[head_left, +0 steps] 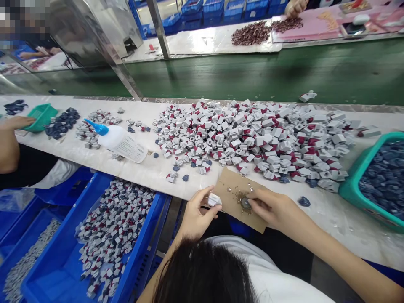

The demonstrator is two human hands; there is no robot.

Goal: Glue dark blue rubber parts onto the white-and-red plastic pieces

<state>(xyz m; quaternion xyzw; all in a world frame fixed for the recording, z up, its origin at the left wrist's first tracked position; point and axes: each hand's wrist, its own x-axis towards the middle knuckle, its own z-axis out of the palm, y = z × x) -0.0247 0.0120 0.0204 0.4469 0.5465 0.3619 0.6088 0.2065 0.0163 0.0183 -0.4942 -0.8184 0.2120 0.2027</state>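
Between the thumb and fingers of my left hand (198, 212) is a small light-grey plastic piece (214, 200), held over the left edge of a brown cardboard sheet (227, 187). On the cardboard, my right hand (268, 205) has its fingertips pinched at a dark round disc (245, 203), with tiny brass-coloured bits scattered round it. Beyond the cardboard lies a large heap of grey and dark-red pieces (252, 134). A single dark-blue piece (304, 201) rests to the right of my right hand.
A green basket (350, 189) of dark-blue pieces stands at right. A white glue bottle (123, 143) lies left of the heap. Blue crates (57, 269) hold pieces at lower left. A co-worker's hand (15, 123) touches a small green basket (41, 117). Beyond runs a green belt (221, 78).
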